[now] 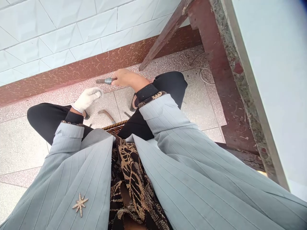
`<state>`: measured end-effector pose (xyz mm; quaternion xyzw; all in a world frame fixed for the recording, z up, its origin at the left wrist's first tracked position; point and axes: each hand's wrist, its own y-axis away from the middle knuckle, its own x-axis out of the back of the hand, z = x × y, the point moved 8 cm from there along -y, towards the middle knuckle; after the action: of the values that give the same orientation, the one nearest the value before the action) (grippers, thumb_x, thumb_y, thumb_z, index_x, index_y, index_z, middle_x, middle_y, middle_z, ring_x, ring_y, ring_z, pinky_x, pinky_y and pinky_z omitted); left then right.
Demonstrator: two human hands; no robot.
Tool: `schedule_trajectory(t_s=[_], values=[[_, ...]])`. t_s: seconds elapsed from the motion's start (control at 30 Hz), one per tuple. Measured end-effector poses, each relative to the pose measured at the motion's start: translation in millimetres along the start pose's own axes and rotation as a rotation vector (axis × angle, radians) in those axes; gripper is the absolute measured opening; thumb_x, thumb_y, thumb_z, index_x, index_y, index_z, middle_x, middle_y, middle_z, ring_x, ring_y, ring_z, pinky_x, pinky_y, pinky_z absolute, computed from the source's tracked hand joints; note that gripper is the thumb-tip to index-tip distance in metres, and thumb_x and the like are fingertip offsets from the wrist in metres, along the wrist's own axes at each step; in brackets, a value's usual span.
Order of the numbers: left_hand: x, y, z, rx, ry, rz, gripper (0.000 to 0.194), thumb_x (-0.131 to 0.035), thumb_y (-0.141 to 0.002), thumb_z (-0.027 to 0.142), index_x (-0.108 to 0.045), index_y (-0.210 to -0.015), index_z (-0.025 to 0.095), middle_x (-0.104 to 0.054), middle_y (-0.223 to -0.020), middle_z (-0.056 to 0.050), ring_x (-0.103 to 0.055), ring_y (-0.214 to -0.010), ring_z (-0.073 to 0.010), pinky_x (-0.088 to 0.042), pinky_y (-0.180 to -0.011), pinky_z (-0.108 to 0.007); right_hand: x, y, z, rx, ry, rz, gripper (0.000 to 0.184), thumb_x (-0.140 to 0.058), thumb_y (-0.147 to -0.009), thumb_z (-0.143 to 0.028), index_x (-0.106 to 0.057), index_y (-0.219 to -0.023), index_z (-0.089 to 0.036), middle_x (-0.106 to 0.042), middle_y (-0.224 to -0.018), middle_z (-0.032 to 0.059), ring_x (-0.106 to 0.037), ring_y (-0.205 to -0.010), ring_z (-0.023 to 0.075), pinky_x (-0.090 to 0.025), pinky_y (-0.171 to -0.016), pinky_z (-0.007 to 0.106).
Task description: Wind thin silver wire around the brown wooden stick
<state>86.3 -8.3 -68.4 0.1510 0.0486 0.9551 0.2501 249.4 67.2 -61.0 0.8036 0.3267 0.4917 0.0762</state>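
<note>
My right hand, bare, is closed around a short brownish tool handle bound with silvery wire. The handle's free end points left, and the rest of the tool is hidden by the hand. To the left and nearer to me is my left hand, in a white knitted glove. Its fingers are curled together; whatever they may hold is too pale and blurred to make out. A curved, brown wooden-looking piece lies on the floor below the hands. A small dark strip is close to it.
I sit with knees apart on a woven seat. A tiled wall with a reddish-brown skirting runs in front. On the right stand a slanting wooden leg and a dark red frame. A pale cord lies beneath.
</note>
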Motion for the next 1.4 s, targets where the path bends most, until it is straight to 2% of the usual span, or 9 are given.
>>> schedule_trajectory(t_s=[0.17, 0.3, 0.47, 0.6, 0.8, 0.97, 1.13, 1.3, 1.4], values=[[19.8, 2, -6, 0.014, -0.077, 0.115, 0.020, -0.060, -0.090, 0.035, -0.067, -0.081, 0.018, -0.055, -0.067, 0.000, -0.044, -0.056, -0.0097, -0.035, -0.054, -0.023, -34, 21, -14, 0.126, 0.112, -0.477, 0.018, -0.065, -0.102, -0.020, -0.073, -0.089, -0.011, -0.060, -0.065, -0.0011, -0.054, -0.066, 0.0112, -0.038, -0.066, 0.027], [26.6, 0, -7, 0.029, -0.073, 0.187, 0.019, -0.063, -0.090, 0.035, -0.065, -0.081, 0.018, -0.057, -0.068, -0.001, -0.046, -0.057, -0.0102, -0.038, -0.054, -0.023, -29, 38, -32, 0.327, -0.167, -0.596, 0.018, -0.066, -0.103, -0.017, -0.070, -0.087, -0.010, -0.060, -0.065, -0.0042, -0.052, -0.063, 0.0065, -0.037, -0.061, 0.020], [19.4, -4, -6, 0.014, 0.050, 0.169, 0.028, -0.063, -0.094, 0.045, -0.062, -0.080, 0.020, -0.046, -0.059, 0.003, -0.037, -0.050, -0.0096, -0.031, -0.050, -0.025, 7, 40, -45, 0.520, -0.687, -0.294, 0.024, -0.059, -0.102, -0.004, -0.065, -0.080, -0.011, -0.062, -0.067, -0.0046, -0.047, -0.053, 0.0036, -0.037, -0.051, 0.018], [0.5, -2, 1, 0.003, 0.085, 0.018, 0.027, -0.065, -0.092, 0.043, -0.063, -0.081, 0.019, -0.043, -0.056, 0.004, -0.035, -0.049, -0.0095, -0.029, -0.050, -0.025, 29, 32, -36, 0.394, -1.038, 0.005, 0.023, -0.056, -0.109, -0.016, -0.061, -0.087, -0.014, -0.059, -0.069, -0.0039, -0.046, -0.055, 0.0056, -0.035, -0.047, 0.018], [9.8, 4, 30, -0.006, -0.028, 0.033, 0.025, -0.061, -0.093, 0.038, -0.068, -0.082, 0.017, -0.047, -0.060, 0.002, -0.039, -0.052, -0.0098, -0.031, -0.051, -0.025, 45, 16, -19, 0.074, -0.507, 0.206, 0.025, -0.061, -0.102, -0.015, -0.061, -0.078, -0.016, -0.061, -0.074, 0.0020, -0.050, -0.063, 0.0097, -0.037, -0.056, 0.026], [29.3, 3, 48, 0.022, -0.258, 0.002, 0.015, -0.063, -0.086, 0.025, -0.069, -0.076, 0.016, -0.055, -0.064, -0.001, -0.046, -0.058, -0.0107, -0.038, -0.055, -0.025, 14, 23, -38, 0.167, 0.200, -0.283, 0.013, -0.066, -0.098, -0.016, -0.072, -0.088, -0.011, -0.058, -0.065, 0.0005, -0.056, -0.068, 0.0148, -0.037, -0.066, 0.030], [44.7, -12, 47, 0.062, -0.088, -0.047, 0.018, -0.072, -0.089, 0.031, -0.070, -0.079, 0.016, -0.061, -0.071, -0.003, -0.052, -0.061, -0.0116, -0.044, -0.060, -0.027, 9, 54, -69, 0.445, -0.120, -0.697, 0.014, -0.065, -0.101, -0.012, -0.070, -0.088, -0.011, -0.060, -0.066, -0.0057, -0.052, -0.061, 0.0061, -0.037, -0.063, 0.022], [61.7, -35, 60, -0.112, 0.201, -0.060, 0.046, -0.076, -0.090, 0.062, -0.072, -0.087, 0.016, -0.049, -0.058, 0.001, -0.043, -0.050, -0.0098, -0.040, -0.053, -0.028, 79, 19, -77, 0.540, -0.803, -0.183, 0.016, -0.063, -0.100, -0.025, -0.063, -0.087, -0.015, -0.060, -0.074, -0.0031, -0.045, -0.057, 0.0061, -0.031, -0.056, 0.025], [66.6, -48, 55, -0.095, 0.238, -0.089, 0.055, -0.079, -0.086, 0.069, -0.072, -0.086, 0.015, -0.051, -0.055, 0.001, -0.045, -0.049, -0.0104, -0.039, -0.050, -0.028, 91, -5, -67, 0.450, -1.022, -0.004, 0.024, -0.069, -0.095, -0.043, -0.060, -0.090, -0.021, -0.057, -0.074, -0.0024, -0.046, -0.064, 0.0098, -0.032, -0.060, 0.028]])
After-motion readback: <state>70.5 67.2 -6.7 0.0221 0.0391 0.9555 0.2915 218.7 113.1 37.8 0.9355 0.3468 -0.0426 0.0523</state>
